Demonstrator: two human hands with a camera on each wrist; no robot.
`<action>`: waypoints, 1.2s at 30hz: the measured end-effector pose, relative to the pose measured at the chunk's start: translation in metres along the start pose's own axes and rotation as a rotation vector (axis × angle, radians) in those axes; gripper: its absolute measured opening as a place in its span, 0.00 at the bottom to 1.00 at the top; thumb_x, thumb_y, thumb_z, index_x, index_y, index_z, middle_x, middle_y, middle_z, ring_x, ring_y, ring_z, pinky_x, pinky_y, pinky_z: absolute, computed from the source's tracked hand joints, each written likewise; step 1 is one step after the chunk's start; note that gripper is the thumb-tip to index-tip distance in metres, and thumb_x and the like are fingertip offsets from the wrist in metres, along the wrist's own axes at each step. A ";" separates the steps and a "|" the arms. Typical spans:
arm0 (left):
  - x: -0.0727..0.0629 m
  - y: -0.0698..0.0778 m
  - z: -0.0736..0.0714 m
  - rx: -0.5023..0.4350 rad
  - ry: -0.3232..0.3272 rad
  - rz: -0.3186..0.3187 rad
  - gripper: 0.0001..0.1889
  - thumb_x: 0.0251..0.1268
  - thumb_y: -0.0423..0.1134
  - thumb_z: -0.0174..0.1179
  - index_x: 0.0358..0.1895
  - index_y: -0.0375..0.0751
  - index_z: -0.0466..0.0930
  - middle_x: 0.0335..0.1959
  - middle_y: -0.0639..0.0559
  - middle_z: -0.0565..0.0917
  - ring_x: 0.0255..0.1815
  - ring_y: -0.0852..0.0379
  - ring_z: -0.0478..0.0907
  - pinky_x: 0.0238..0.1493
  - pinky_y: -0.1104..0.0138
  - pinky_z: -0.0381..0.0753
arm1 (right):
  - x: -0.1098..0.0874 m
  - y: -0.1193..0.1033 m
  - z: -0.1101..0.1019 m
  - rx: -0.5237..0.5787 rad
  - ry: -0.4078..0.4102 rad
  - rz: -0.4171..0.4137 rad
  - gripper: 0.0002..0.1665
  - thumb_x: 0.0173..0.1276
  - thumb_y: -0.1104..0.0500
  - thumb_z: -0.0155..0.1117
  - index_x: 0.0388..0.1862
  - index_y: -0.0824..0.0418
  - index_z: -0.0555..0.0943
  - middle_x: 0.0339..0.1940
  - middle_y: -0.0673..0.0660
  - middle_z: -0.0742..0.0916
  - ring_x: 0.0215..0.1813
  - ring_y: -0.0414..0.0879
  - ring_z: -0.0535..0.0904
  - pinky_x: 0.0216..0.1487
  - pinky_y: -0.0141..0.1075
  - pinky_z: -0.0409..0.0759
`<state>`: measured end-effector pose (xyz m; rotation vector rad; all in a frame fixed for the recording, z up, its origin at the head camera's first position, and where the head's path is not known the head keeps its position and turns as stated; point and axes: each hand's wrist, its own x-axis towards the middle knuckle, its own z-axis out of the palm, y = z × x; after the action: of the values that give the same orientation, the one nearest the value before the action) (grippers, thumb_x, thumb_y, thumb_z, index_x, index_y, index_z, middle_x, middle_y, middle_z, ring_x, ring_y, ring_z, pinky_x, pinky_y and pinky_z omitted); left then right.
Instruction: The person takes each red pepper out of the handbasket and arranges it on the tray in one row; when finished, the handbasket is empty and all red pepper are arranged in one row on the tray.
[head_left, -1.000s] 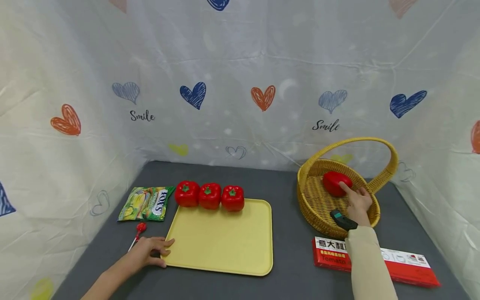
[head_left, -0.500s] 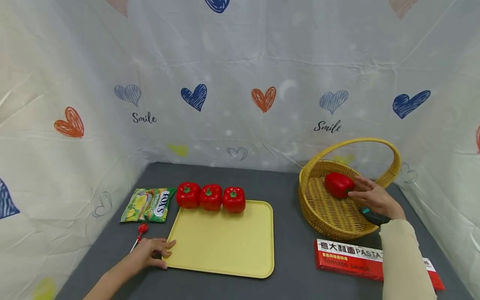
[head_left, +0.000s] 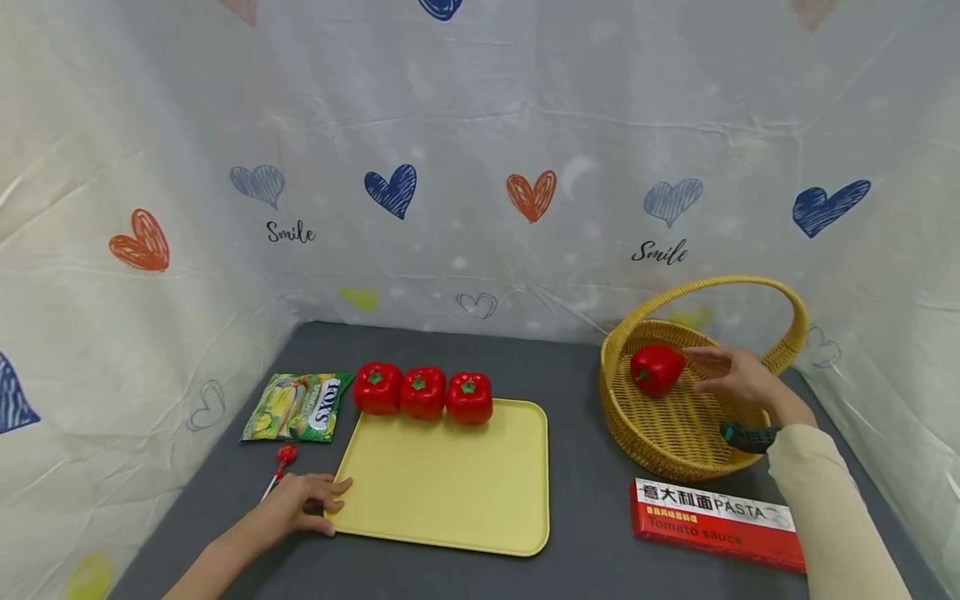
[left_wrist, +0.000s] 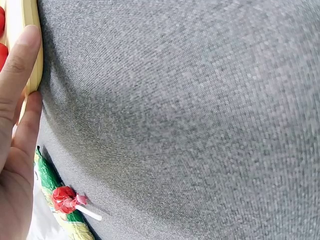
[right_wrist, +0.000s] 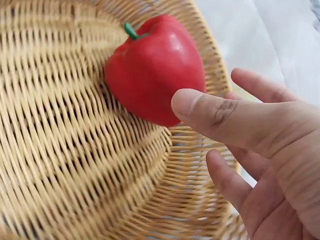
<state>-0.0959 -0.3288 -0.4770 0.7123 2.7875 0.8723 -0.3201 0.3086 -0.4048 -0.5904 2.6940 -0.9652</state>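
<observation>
A red bell pepper [head_left: 657, 370] with a green stem lies on its side in the yellow wicker basket [head_left: 667, 433]. Just right of it is my right hand [head_left: 742, 382], fingers apart and curled round nothing. In the right wrist view the thumb tip overlaps the bell pepper [right_wrist: 155, 70]; whether it touches I cannot tell. My left hand [head_left: 303, 504] rests against the left edge of a yellow tray [head_left: 442, 475], near its front corner, with fairly straight fingers touching the rim. Three red bell peppers [head_left: 422, 392] stand in a row along the tray's back left edge.
A green and yellow FOX'S candy bag [head_left: 296, 407] lies at the back left. In front of it is a red lollipop [head_left: 287, 455]. A red and white pasta box [head_left: 712, 523] lies before the basket, partly covered by my right sleeve [head_left: 832, 508].
My right hand has withdrawn from over the basket's middle to its right side. The bell pepper in the basket has turned, its stem now facing front left. My left hand stays at the tray.
</observation>
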 end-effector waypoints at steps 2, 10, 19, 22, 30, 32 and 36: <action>0.000 0.000 0.000 -0.001 -0.004 -0.007 0.23 0.42 0.52 0.71 0.39 0.39 0.89 0.52 0.35 0.81 0.52 0.33 0.77 0.46 0.67 0.79 | 0.006 -0.006 -0.005 -0.061 -0.029 -0.038 0.36 0.60 0.65 0.69 0.66 0.73 0.69 0.63 0.75 0.73 0.63 0.71 0.68 0.56 0.59 0.70; 0.002 0.002 -0.001 -0.022 -0.017 -0.033 0.22 0.42 0.51 0.72 0.39 0.39 0.89 0.52 0.36 0.81 0.53 0.32 0.77 0.48 0.66 0.79 | 0.038 -0.025 -0.010 -0.260 -0.138 -0.222 0.38 0.47 0.73 0.74 0.61 0.74 0.74 0.60 0.77 0.75 0.33 0.59 0.77 0.34 0.42 0.78; 0.002 0.002 -0.001 -0.007 -0.007 -0.017 0.23 0.43 0.52 0.71 0.40 0.38 0.88 0.52 0.36 0.81 0.52 0.33 0.77 0.47 0.66 0.79 | 0.061 -0.042 0.004 -0.443 -0.229 -0.239 0.43 0.37 0.79 0.74 0.60 0.73 0.75 0.54 0.74 0.79 0.48 0.64 0.77 0.31 0.37 0.78; 0.002 0.001 0.000 -0.001 0.003 -0.002 0.22 0.43 0.51 0.71 0.40 0.38 0.88 0.52 0.36 0.81 0.52 0.34 0.77 0.47 0.66 0.79 | 0.066 -0.044 0.008 -0.408 -0.279 -0.168 0.43 0.40 0.81 0.71 0.61 0.73 0.74 0.51 0.73 0.80 0.44 0.58 0.78 0.31 0.37 0.77; 0.003 0.001 0.002 -0.003 0.006 -0.009 0.23 0.43 0.52 0.71 0.40 0.38 0.89 0.52 0.37 0.81 0.52 0.35 0.78 0.47 0.65 0.80 | 0.067 -0.036 0.007 -0.377 -0.231 -0.135 0.38 0.43 0.73 0.77 0.57 0.74 0.77 0.45 0.69 0.83 0.43 0.56 0.79 0.36 0.42 0.81; 0.002 0.001 0.001 -0.004 0.006 -0.012 0.23 0.43 0.51 0.71 0.40 0.38 0.89 0.52 0.37 0.81 0.52 0.34 0.78 0.48 0.64 0.80 | 0.066 -0.033 0.005 -0.348 -0.208 -0.132 0.38 0.44 0.69 0.79 0.57 0.75 0.77 0.43 0.69 0.83 0.41 0.57 0.80 0.36 0.43 0.81; 0.001 0.000 0.000 0.006 0.009 -0.009 0.23 0.43 0.51 0.71 0.40 0.38 0.89 0.51 0.37 0.82 0.52 0.35 0.78 0.48 0.64 0.80 | 0.061 -0.028 0.003 -0.286 -0.157 -0.120 0.41 0.44 0.66 0.79 0.58 0.77 0.74 0.47 0.75 0.81 0.45 0.68 0.79 0.39 0.49 0.81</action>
<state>-0.0966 -0.3285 -0.4765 0.6986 2.8003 0.8678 -0.3655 0.2604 -0.3933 -0.8531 2.6969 -0.5339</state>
